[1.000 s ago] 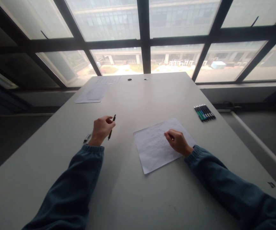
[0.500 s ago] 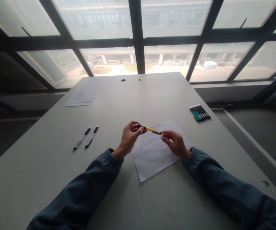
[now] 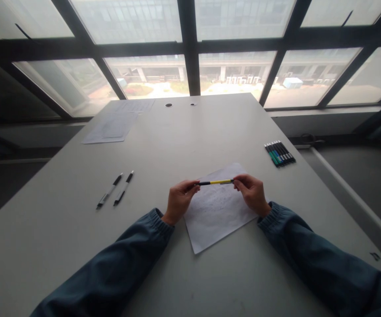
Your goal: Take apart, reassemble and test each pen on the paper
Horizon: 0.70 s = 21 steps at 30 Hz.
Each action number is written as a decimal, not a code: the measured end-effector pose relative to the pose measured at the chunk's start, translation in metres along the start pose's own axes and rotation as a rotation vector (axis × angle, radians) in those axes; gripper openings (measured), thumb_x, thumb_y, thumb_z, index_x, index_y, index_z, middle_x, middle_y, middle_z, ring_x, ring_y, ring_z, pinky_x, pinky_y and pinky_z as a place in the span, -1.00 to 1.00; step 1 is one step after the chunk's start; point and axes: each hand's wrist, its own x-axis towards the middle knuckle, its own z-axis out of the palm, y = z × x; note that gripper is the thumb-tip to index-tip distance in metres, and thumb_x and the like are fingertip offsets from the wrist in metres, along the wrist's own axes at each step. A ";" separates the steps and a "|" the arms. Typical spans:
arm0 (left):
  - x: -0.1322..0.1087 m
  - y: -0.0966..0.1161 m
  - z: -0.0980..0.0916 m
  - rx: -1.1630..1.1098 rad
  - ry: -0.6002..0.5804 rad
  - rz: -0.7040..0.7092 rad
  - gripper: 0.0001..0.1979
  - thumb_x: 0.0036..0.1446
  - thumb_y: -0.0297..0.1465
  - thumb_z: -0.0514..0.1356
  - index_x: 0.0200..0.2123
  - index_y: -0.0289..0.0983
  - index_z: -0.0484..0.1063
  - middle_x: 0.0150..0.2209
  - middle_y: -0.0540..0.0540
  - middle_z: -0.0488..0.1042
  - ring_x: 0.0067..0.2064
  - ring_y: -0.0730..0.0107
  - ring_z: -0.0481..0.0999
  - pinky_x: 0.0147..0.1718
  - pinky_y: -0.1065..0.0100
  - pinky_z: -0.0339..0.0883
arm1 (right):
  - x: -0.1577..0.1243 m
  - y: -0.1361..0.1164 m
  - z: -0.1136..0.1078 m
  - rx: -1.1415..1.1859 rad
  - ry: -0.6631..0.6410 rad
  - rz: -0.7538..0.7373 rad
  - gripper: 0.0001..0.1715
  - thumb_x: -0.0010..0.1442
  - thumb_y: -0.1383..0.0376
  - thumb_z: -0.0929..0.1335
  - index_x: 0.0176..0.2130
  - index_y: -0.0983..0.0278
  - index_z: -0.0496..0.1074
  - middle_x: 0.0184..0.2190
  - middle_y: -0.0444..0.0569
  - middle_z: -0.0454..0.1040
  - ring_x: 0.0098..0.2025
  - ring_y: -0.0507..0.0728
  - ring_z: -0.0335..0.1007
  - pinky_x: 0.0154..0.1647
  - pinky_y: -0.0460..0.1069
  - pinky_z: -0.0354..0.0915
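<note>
Yellow-and-black pen [image 3: 220, 181] is roughly level over the far part of the marked paper sheet [image 3: 215, 224]. Left hand [image 3: 179, 200] pinches its black end between thumb and fingers; right hand [image 3: 253, 192] pinches the opposite end. Two grey-and-black pens [image 3: 123, 188] lie side by side, slightly apart, on the desk [image 3: 164, 141], left of the left hand. Row of pens [image 3: 280, 154], some green or blue, near the right edge. Other papers [image 3: 109, 127] far left.

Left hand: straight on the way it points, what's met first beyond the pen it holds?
Probably the right hand, at the other end of the yellow-and-black pen; height above the paper is unclear.
</note>
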 end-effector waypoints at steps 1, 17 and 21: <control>-0.001 0.000 -0.001 0.041 0.016 0.035 -0.74 0.12 -0.27 0.39 -0.14 -0.25 0.64 -0.31 -0.12 0.67 -0.29 0.32 0.67 -0.25 0.34 0.58 | 0.000 0.000 0.000 0.001 -0.005 0.007 -0.79 0.19 0.17 0.48 -0.23 0.27 0.56 -0.49 -0.09 0.53 -0.48 0.06 0.42 -0.44 -0.03 0.37; -0.003 0.003 -0.004 0.145 0.072 0.141 -0.80 0.18 -0.29 0.34 -0.16 -0.24 0.64 -0.37 -0.07 0.65 -0.37 0.39 0.65 -0.29 0.38 0.58 | 0.002 -0.007 0.003 0.050 -0.009 0.023 -0.76 0.15 0.17 0.50 -0.24 0.27 0.55 -0.45 -0.07 0.57 -0.44 0.07 0.48 -0.40 -0.02 0.42; -0.003 0.005 -0.004 0.149 0.068 0.132 -0.80 0.17 -0.29 0.35 -0.17 -0.24 0.64 -0.36 -0.07 0.65 -0.36 0.38 0.65 -0.28 0.38 0.57 | 0.002 -0.006 0.003 0.045 -0.006 0.020 -0.75 0.16 0.15 0.49 -0.23 0.27 0.54 -0.46 -0.07 0.56 -0.45 0.07 0.47 -0.41 -0.02 0.41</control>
